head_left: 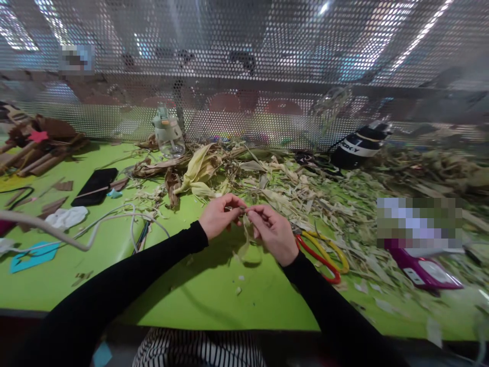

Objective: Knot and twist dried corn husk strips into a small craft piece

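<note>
Fingertip to fingertip, my left hand [221, 216] and my right hand [273, 232] meet above the green table [214, 295]. Both are closed in a pinch on a thin strip of dried corn husk [246, 239], whose pale lower end hangs down between them. What sits right at the fingertips is too small to make out. Scissors with red and yellow handles [324, 255] lie just right of my right hand. Behind my left hand rests a yellowish bunch of corn husk [198, 171].
Husk scraps [298, 193] cover the table's back and right. A clear bottle [170, 135] stands by the perforated metal screen [237, 97]; a black bottle [359, 148] leans at right. A magenta tool [428, 270], black phone [95, 186] and white cable [95, 227] lie around.
</note>
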A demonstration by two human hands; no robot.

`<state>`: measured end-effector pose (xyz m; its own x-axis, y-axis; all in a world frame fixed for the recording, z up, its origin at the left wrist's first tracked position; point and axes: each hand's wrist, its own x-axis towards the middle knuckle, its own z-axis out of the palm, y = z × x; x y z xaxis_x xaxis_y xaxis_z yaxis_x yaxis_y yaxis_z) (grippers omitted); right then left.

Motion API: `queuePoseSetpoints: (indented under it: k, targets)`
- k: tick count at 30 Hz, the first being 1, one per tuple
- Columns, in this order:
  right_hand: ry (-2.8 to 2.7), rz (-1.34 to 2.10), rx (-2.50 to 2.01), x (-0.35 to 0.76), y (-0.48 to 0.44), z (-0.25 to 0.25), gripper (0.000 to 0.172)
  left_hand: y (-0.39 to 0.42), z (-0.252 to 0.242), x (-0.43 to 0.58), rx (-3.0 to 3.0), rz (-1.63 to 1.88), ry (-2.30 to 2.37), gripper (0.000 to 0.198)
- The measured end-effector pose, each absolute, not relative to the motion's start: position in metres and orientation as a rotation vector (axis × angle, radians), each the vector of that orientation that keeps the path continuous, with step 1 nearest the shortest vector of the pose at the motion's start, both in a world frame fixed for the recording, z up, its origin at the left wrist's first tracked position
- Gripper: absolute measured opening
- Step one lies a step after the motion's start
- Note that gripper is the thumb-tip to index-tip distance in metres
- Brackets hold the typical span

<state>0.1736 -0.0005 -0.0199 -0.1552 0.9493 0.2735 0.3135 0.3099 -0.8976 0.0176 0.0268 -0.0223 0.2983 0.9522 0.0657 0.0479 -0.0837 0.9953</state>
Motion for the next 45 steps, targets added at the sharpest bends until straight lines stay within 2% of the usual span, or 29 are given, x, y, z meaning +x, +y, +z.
queuePoseSetpoints:
  k: [7, 13, 18, 20, 23, 25, 27, 31, 36, 42, 45]
  targets:
    - [-1.676, 0.978, -1.22, 0.177, 0.002, -0.021, 0.023, 0.03, -0.023, 0.018, 1.241, 1.045, 0.866, 0.018]
    - [-1.796, 0.604, -1.148, 0.179, 0.0, -0.021, 0.013, 0.03, -0.025, 0.018, 1.303, 1.017, 0.879, 0.023]
    - [-1.88, 0.342, -0.985, 0.18, 0.004, -0.011, 0.005, 0.024, -0.029, 0.02, 1.317, 0.692, 0.718, 0.032]
    - [-1.905, 0.277, -0.972, 0.182, 0.004, -0.008, 0.01, 0.02, -0.029, 0.022, 1.298, 0.579, 0.629, 0.032]
    - [-1.831, 0.147, -1.016, 0.185, 0.001, -0.003, 0.017, 0.015, -0.028, 0.023, 1.245, 0.623, 0.579, 0.031]
    - [-1.801, 0.107, -1.013, 0.187, -0.003, 0.0, 0.008, 0.015, -0.028, 0.023, 1.205, 0.757, 0.588, 0.031]
    - [-1.836, 0.148, -1.0, 0.188, -0.006, 0.001, 0.002, 0.018, -0.028, 0.022, 1.169, 0.915, 0.612, 0.031]
    - [-1.898, 0.364, -1.042, 0.186, -0.008, -0.001, 0.009, 0.023, -0.029, 0.018, 1.165, 1.098, 0.646, 0.031]
    - [-1.88, 0.537, -1.086, 0.185, -0.007, -0.004, 0.017, 0.023, -0.033, 0.016, 1.26, 1.124, 0.644, 0.034]
    - [-1.828, 0.623, -1.018, 0.186, -0.006, -0.006, 0.013, 0.023, -0.037, 0.015, 1.352, 1.124, 0.595, 0.03]
    - [-1.785, 0.803, -1.085, 0.189, -0.005, -0.007, 0.017, 0.023, -0.037, 0.016, 1.378, 1.136, 0.551, 0.028]
